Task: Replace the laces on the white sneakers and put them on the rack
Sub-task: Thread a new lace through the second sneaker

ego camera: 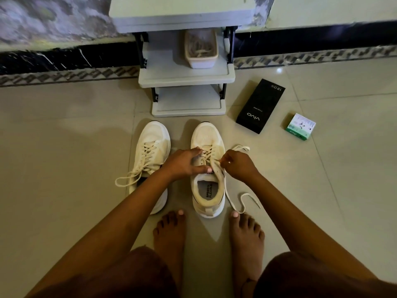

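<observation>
Two white sneakers stand side by side on the tiled floor, toes toward the rack. The left sneaker [151, 147] is laced, its loose lace ends trailing left. My left hand [184, 162] rests on the right sneaker [208, 136], fingers and thumb pressing its tongue area. My right hand [237, 163] pinches a strand of the cream lace [242, 201] at the upper eyelets; the lace ends trail onto the floor to the right. The grey shoe rack [187, 76] stands just beyond the shoes.
A pale tub [201, 61] holding laces sits on the rack's middle shelf. A black phone box [260, 106] and a small green-and-white box [300, 126] lie on the floor right of the rack. My bare feet [247, 233] stand just behind the sneakers. A wall runs behind.
</observation>
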A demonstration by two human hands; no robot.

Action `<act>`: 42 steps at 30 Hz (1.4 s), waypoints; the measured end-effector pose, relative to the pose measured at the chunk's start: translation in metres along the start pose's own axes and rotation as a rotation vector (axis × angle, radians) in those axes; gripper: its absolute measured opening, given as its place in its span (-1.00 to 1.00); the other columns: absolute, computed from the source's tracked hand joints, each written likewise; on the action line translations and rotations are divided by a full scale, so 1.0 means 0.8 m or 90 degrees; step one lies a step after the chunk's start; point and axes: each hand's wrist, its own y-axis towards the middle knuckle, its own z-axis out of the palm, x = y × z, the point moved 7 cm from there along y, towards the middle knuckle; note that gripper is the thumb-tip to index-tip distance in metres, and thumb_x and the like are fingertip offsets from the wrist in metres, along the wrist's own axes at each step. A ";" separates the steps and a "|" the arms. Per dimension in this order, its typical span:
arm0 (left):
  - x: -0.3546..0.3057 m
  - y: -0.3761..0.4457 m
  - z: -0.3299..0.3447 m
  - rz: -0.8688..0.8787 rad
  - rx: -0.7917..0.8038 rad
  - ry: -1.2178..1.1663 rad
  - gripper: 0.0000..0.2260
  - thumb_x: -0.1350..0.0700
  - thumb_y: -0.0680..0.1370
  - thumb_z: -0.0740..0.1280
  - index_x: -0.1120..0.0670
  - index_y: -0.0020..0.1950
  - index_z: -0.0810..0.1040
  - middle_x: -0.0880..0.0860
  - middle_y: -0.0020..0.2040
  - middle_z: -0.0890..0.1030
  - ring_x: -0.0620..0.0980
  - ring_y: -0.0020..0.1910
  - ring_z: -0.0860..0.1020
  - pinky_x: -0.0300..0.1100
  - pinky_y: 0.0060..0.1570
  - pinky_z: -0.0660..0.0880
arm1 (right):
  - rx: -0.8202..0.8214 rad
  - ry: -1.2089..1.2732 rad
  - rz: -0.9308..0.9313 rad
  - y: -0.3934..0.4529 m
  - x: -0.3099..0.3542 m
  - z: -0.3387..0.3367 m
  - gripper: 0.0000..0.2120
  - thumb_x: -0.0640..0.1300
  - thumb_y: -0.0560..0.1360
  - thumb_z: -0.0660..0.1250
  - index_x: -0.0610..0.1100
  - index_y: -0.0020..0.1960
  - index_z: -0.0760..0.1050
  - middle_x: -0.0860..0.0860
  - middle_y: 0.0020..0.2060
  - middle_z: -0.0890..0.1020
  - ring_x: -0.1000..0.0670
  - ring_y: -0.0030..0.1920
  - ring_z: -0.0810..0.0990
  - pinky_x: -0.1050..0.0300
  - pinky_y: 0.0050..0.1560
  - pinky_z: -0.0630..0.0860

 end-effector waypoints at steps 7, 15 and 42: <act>-0.002 -0.006 0.001 -0.007 -0.003 -0.022 -0.28 -0.24 0.43 0.37 0.04 0.49 0.25 0.08 0.43 0.37 0.09 0.36 0.38 -0.09 0.29 0.33 | 0.102 0.598 0.119 -0.014 0.009 -0.034 -0.84 -0.14 0.62 0.12 -0.13 -0.09 0.42 -0.06 -0.29 0.56 0.02 -0.32 0.51 0.11 -0.09 0.53; -0.039 -0.017 -0.037 0.048 -0.036 -0.170 -0.54 -0.02 0.41 0.47 0.06 0.27 0.52 0.04 0.25 0.56 0.03 0.25 0.48 -0.05 0.27 0.40 | 0.156 0.930 -0.051 -0.026 0.075 -0.086 -0.71 -0.06 0.60 0.11 -0.19 0.17 0.48 -0.11 0.09 0.60 -0.05 0.05 0.60 0.05 0.11 0.55; -0.013 -0.042 -0.101 -0.010 -0.187 -0.228 -0.84 0.27 0.53 0.32 0.03 -0.05 0.62 0.07 -0.09 0.66 -0.08 -0.21 0.62 -0.19 -0.03 0.56 | -0.214 0.272 0.116 -0.010 -0.020 -0.083 -0.73 -0.40 0.52 0.18 -0.12 -0.17 0.54 0.00 -0.14 0.56 0.01 -0.11 0.53 0.26 -0.17 0.43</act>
